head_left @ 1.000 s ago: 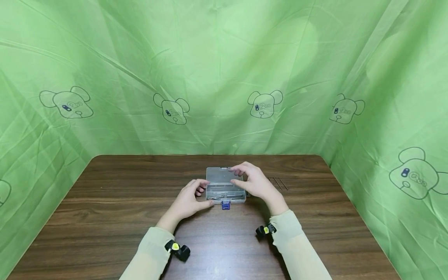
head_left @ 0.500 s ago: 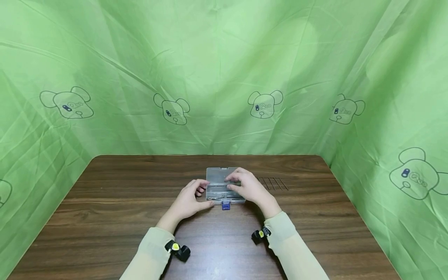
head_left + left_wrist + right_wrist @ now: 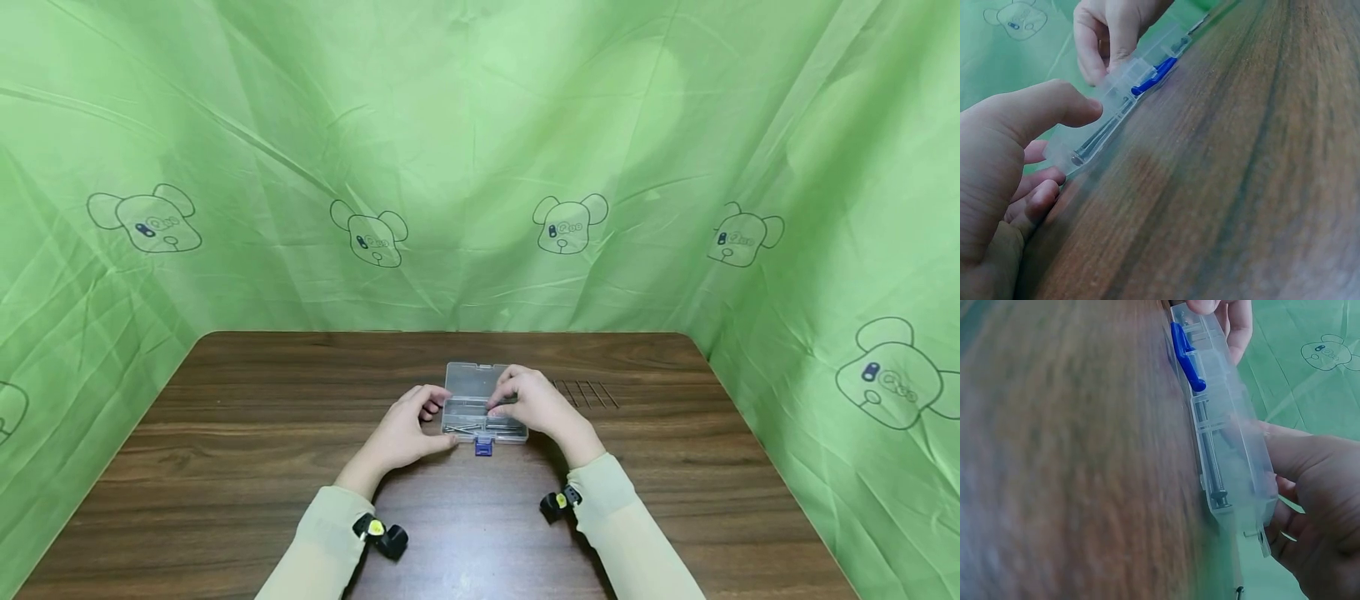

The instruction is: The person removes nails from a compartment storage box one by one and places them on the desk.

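A clear plastic compartment box [image 3: 468,380] lies near the table's middle with its lid folded back and its blue latch [image 3: 483,447] facing the person. Thin metal nails [image 3: 1210,459] lie in its front compartments. My left hand [image 3: 405,427] holds the box's left end, thumb at the front corner and fingers along the side. My right hand [image 3: 534,404] reaches down over the right half, thumb and forefinger drawn close together inside a compartment. I cannot tell what lies between those fingertips.
Several nails [image 3: 588,394] lie in a row on the brown wooden table [image 3: 480,533], right of the box behind the right hand. A green cloth [image 3: 465,167] with printed bear heads hangs around the back and sides. Each sleeve cuff carries a small black camera [image 3: 390,542].
My right hand has moved left and down into the box, its thumb and forefinger drawing together. The box has slid slightly toward the person. My left hand has stayed at its end.
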Tool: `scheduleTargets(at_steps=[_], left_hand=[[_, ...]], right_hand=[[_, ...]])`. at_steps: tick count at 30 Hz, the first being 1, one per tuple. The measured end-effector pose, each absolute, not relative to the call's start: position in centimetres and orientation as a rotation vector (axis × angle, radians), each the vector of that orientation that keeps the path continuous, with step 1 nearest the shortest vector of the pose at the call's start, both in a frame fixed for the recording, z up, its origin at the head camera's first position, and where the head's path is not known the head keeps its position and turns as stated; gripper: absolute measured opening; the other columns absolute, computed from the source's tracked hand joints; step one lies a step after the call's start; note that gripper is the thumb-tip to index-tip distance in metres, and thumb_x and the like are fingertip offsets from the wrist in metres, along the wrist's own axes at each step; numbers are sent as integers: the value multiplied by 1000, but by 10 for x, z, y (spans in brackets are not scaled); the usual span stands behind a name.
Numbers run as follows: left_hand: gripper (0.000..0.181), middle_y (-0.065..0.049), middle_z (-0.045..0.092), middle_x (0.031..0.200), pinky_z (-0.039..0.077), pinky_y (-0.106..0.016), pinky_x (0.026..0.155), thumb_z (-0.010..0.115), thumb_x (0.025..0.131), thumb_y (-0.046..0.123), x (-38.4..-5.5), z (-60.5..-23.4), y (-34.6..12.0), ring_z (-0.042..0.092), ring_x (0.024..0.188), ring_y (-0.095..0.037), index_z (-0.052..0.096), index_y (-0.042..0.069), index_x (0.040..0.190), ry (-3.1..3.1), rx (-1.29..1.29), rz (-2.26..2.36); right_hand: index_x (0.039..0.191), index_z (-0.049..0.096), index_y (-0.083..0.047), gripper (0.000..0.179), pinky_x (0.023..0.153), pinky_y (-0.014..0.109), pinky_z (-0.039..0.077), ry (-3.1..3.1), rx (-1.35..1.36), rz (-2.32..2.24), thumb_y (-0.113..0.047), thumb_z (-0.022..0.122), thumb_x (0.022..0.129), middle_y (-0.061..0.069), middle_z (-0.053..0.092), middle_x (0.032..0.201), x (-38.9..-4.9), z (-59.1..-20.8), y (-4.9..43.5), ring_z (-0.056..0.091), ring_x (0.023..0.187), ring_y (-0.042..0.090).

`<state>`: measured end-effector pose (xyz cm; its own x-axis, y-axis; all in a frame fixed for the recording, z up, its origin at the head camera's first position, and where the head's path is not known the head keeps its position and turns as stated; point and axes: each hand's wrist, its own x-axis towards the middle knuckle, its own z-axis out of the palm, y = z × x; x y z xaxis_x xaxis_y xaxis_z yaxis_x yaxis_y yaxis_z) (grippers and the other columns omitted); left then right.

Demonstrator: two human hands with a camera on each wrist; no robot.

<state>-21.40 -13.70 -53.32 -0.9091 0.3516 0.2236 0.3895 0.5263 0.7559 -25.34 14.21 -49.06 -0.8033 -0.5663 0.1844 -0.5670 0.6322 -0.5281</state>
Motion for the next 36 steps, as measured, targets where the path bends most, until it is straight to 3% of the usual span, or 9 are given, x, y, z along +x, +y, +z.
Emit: scheduleTargets(at_steps=[10,36], left_hand=[[68,2,66,114,56,-34,92,100,75,27,-215,-534,-138,62,104,-14,69,14,133,-2700,-679,-1354],[67,3,64,112,55,-35,92,100,76,28,-214,-533,-137,61,103,-15,69,14,134,-2726,-647,-1364]], right_hand=[[94,89,-17,8,87,35,57,-2837,1021,814,-17,93,87,-3,67,101,-252,-491,141,65,95,16],[94,87,-16,6,96,38,54,-2804,1142,687,-22,88,93,-4,64,103,-254,-495,143,62,101,18]])
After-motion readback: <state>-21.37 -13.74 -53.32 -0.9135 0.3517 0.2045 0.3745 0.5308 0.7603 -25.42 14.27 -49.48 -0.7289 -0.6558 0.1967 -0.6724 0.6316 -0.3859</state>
